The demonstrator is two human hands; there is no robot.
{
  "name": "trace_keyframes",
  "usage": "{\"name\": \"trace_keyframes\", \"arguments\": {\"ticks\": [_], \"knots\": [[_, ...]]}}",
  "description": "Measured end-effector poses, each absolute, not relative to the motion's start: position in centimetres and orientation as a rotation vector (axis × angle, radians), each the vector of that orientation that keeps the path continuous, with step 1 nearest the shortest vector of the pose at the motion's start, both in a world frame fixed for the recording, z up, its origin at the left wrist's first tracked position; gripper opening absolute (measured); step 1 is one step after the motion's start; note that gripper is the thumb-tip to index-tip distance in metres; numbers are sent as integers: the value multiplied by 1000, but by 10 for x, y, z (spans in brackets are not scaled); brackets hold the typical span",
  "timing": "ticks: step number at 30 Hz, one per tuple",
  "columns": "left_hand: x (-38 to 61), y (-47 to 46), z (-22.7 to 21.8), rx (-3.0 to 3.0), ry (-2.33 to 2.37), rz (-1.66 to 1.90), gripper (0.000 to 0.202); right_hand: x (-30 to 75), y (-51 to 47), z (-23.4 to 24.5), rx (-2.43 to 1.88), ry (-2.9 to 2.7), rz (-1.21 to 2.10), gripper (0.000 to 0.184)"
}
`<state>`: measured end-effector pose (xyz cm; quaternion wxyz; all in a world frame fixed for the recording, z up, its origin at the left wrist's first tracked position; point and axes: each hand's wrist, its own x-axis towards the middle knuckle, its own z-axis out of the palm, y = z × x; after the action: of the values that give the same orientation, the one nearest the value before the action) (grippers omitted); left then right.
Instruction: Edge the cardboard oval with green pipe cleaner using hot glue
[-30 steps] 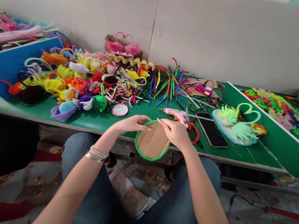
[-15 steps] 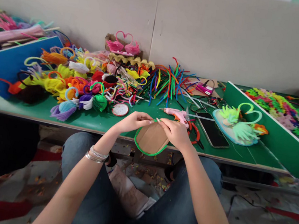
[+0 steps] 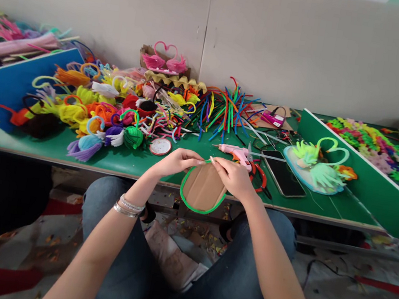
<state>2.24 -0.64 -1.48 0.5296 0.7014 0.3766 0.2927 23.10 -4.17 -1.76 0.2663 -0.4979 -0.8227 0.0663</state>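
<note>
An oval piece of cardboard [image 3: 204, 188] with a green pipe-cleaner edging [image 3: 200, 211] hangs at the table's front edge, its brown face toward me. My left hand [image 3: 179, 163] pinches its top rim from the left. From the right, my right hand [image 3: 233, 177] grips the same rim, and the fingertips of both hands almost meet there. Just beyond my right hand lie a pink and orange glue gun [image 3: 234, 153] and red-handled scissors [image 3: 261, 179]. A black phone [image 3: 283, 174] rests to their right.
Yarn and pipe-cleaner swans [image 3: 92, 113] crowd the left of the green table. Loose pipe cleaners [image 3: 228, 109] lie at the back. A light-green swan pair [image 3: 327, 168] stands on the right, beside a low green divider [image 3: 352, 182]. A blue divider [image 3: 26, 78] borders the left.
The cardboard oval has tilted so that more of its face shows, with its lower edge slightly lower and to the right. Both hands stay almost in place on its rim.
</note>
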Motion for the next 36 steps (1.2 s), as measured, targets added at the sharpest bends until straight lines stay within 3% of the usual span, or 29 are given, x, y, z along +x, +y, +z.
{"name": "trace_keyframes", "arguments": {"ticks": [9,24,31,36], "knots": [[22,-6,-14,1548,964,722,35,232,-42,-13,-1192,-2115,209,31],[26,-5,-19,1438,1024,747,27,223,-40,-19,-1027,-2206,-13,34],[21,1,-18,1165,989,805,22,246,-35,-12,-1693,-1683,-273,34],[16,6,-24,1033,925,833,20,260,-23,-28,-2067,-1755,-269,57]]}}
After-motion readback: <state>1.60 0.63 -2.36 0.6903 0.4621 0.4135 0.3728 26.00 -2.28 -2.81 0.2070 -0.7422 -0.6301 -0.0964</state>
